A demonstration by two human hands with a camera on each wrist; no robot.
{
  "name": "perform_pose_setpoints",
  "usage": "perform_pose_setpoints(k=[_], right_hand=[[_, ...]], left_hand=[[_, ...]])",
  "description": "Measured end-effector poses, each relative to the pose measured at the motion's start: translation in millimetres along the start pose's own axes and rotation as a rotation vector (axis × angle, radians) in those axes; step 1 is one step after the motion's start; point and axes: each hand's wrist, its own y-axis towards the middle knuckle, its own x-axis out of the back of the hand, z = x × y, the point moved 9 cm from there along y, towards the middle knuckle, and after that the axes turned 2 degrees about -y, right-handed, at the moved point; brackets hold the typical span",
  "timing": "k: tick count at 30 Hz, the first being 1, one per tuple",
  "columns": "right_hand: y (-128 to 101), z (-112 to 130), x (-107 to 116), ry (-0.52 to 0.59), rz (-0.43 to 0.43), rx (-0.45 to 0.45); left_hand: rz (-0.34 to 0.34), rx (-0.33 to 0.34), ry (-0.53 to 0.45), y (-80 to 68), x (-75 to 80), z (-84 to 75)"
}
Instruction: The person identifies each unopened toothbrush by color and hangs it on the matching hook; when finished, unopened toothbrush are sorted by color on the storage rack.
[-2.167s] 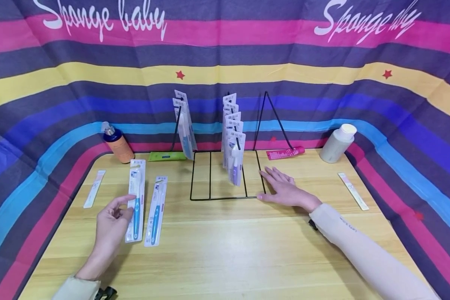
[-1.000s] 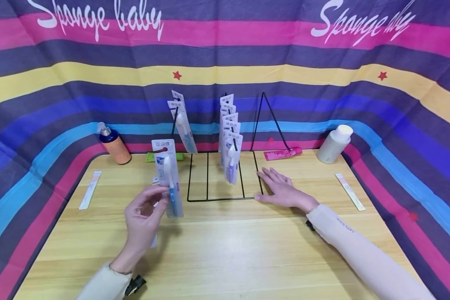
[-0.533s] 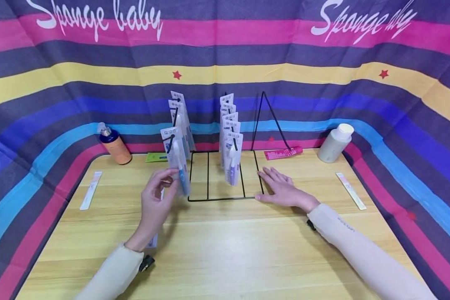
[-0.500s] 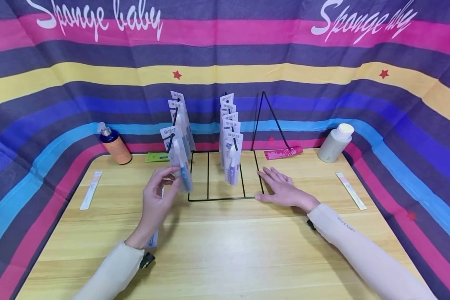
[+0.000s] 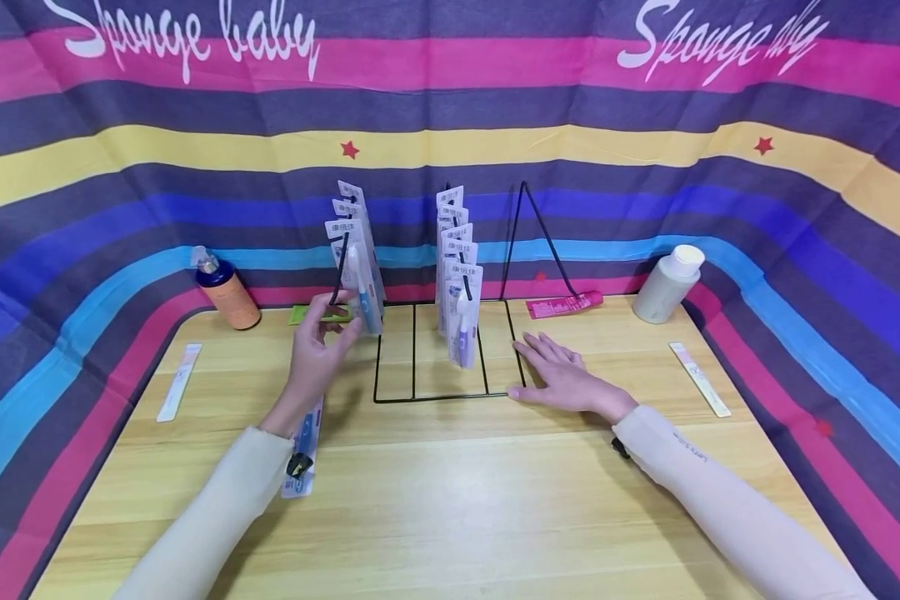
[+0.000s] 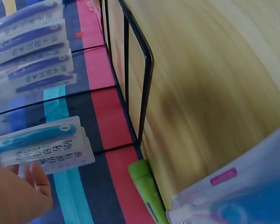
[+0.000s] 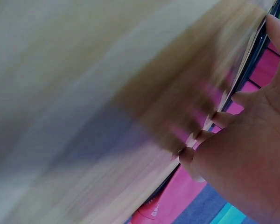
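The left hand pinched a packaged toothbrush in its fingers at the black wire rack's left hook; the right hand lay flat, fingers straight, on the tabletop.

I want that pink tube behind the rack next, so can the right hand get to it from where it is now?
Probably yes. The right hand lies flat on the table beside the wire rack, holding nothing, and the pink tube lies just beyond its fingertips; only the rack's slanted wire stands close by.

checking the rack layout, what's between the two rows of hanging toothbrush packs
Head view: only bare rack wire and table show between the left row and the middle row; nothing hangs there.
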Motion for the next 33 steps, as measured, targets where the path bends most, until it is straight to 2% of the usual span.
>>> perform_pose_setpoints(k=[8,13,15,18,22,26,33], right_hand=[[2,0,-2,0.011,0.013,-0.006],[1,-1,-3,0.017,0.018,-0.007],[1,-1,-3,0.018,0.017,-0.006],[-1,0,-2,0.017,0.012,-0.003],[-1,1,-2,0.011,0.003,0.003],[0,2,-1,0.008,-0.003,0.007],[1,2,-1,0.004,-0.001,0.008]], left_hand=[[0.014,0.012,0.048,-4.3,13.1,1.3],[-0.002,0.019,0.100,-21.7,27.6,-2.4],[-0.010,0.047,0.125,-31.9,33.5,-2.8],[-0.036,0.136,0.186,-50.1,44.5,0.2],[-0.049,0.323,0.283,-77.0,60.7,13.8],[-0.017,0.475,0.340,-100.7,71.4,26.1],[0.106,0.632,0.439,-121.4,72.4,34.6]])
